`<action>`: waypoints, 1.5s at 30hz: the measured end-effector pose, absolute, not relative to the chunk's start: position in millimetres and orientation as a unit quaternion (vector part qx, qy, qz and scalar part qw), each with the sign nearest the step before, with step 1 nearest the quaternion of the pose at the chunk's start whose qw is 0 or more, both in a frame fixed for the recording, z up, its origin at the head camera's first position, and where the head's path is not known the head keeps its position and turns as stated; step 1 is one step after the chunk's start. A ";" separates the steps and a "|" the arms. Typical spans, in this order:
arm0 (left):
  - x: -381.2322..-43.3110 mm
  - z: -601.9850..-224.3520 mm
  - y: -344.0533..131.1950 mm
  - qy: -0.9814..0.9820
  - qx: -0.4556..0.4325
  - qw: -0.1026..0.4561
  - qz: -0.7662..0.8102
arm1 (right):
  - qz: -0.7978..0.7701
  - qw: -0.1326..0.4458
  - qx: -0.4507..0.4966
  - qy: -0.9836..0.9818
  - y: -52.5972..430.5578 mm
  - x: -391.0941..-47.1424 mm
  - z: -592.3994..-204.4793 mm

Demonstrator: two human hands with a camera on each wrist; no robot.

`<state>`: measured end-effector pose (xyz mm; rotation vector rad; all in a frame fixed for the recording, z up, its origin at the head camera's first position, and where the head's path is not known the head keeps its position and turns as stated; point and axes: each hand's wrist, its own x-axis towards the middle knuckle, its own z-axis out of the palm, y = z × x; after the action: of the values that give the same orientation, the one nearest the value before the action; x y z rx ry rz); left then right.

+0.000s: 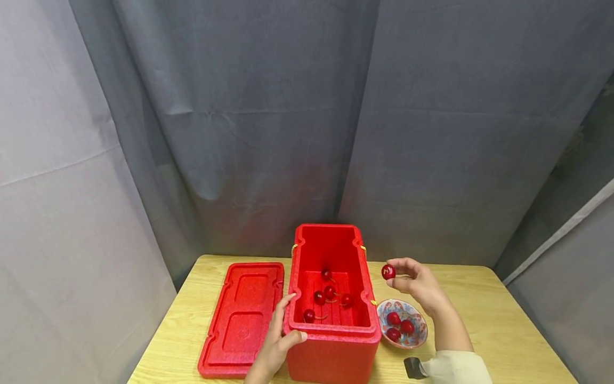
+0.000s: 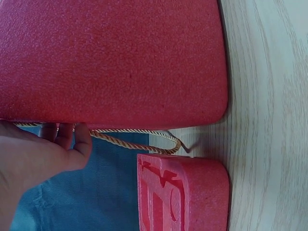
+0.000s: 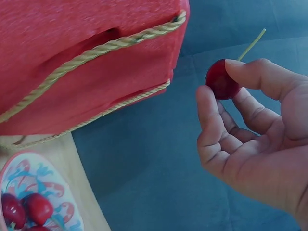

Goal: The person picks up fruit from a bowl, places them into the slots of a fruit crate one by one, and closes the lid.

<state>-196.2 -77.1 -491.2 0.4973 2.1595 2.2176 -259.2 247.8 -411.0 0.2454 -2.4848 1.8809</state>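
With thumb and fingertips my right hand (image 1: 422,287) pinches a dark red cherry (image 1: 388,272), held above the table to the right of the box. Its thin green stem (image 3: 252,44) sticks up in the right wrist view. My left hand (image 1: 274,346) grips the near left corner of a tall red foam box (image 1: 331,362), thumb on the front and fingers along the left side. Several stemmed cherries (image 1: 329,292) lie on the box floor. Below my right hand, a patterned bowl (image 1: 390,305) contains 3 cherries (image 1: 407,327).
Left of the box a red foam lid (image 1: 245,314) lies on the wooden table (image 1: 177,346). Twisted yellow rope (image 3: 82,58) runs along the box's sides. Grey curtains (image 1: 259,133) hang close behind the table and at both sides.
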 end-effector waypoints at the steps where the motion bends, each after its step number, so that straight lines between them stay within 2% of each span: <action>1: -196.4 -491.0 -76.9 0.691 0.160 0.000 0.705 | 0.603 0.008 0.081 -0.793 247.1 -260.2 -408.6; 19: -197.3 -488.8 -77.0 0.687 0.164 -0.001 0.708 | 0.575 -0.030 0.124 -0.808 230.7 -280.2 -371.0; 27: -197.2 -488.3 -77.2 0.683 0.162 0.009 0.712 | 0.582 -0.065 0.140 -0.798 216.6 -289.4 -357.7; 45: -196.1 -488.1 -76.5 0.681 0.180 -0.016 0.710 | 0.557 -0.122 0.148 -0.808 181.1 -316.8 -336.6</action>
<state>-196.1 -76.5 -488.1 0.5721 2.1605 2.2521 -316.8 181.1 -336.6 0.5042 -2.7568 1.9003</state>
